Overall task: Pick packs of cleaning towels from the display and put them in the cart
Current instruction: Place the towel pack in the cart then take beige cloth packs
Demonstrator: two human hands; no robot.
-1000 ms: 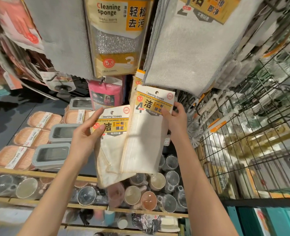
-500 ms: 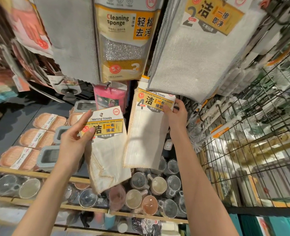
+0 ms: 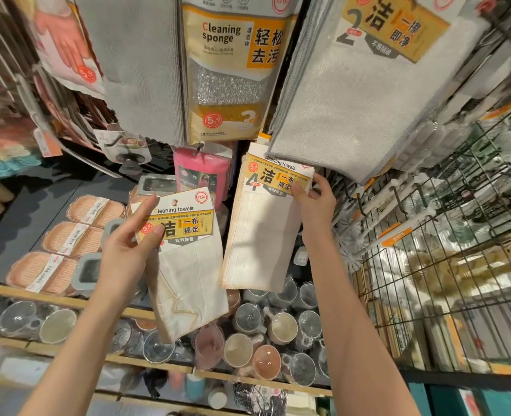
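2 packs of cream cloth cleaning towels are in my hands. My left hand (image 3: 125,253) pinches the free pack with the white and yellow card (image 3: 185,265), at 9 o'clock from the other. My right hand (image 3: 315,202) pinches the card of the hanging cream pack marked 4 (image 3: 263,229), which sits under the big grey cloth (image 3: 353,94). I think it may still be on its hook, so I should slide it straight out, not tug down. I cannot see the cart.

The left hand (image 3: 125,253) held one towel pack (image 3: 185,265) left of the pack (image 3: 263,232) in the right hand (image 3: 315,202); cups (image 3: 281,328) sat on the shelf (image 3: 68,300) below, a wire rack (image 3: 446,265) to the right.
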